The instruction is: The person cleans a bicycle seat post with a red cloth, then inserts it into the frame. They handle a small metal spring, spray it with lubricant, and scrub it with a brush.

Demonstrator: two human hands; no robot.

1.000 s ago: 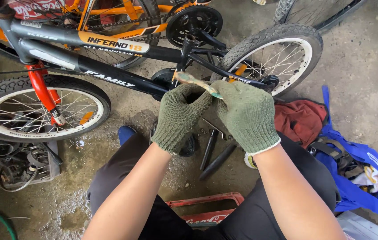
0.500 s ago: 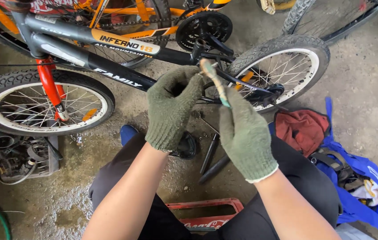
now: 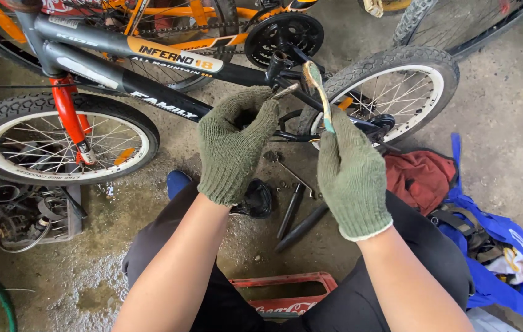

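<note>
left hand [image 3: 233, 144] in green knit glove, frame centre: clenched around small metal spindle [image 3: 286, 91] | right hand [image 3: 350, 175]: gripping worn flat brush [image 3: 318, 92], bristles up beside spindle tip | behind: black and orange bicycle [image 3: 150, 58] lying across upper frame

A bike repair workshop: bicycles [image 3: 150, 67] on stained concrete floor [image 3: 507, 98], loose tools [image 3: 295, 209], spare parts [image 3: 21, 212].

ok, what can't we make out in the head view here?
- Small metal part in the left hand: mostly hidden by the gloved fingers; only its tip shows.
- Brush in the right hand: its handle is buried in the glove.
- Black bicycle: handlebars and saddle cut off by the top edge.
- Blue bag: contents too small, cut by the right edge.
</note>
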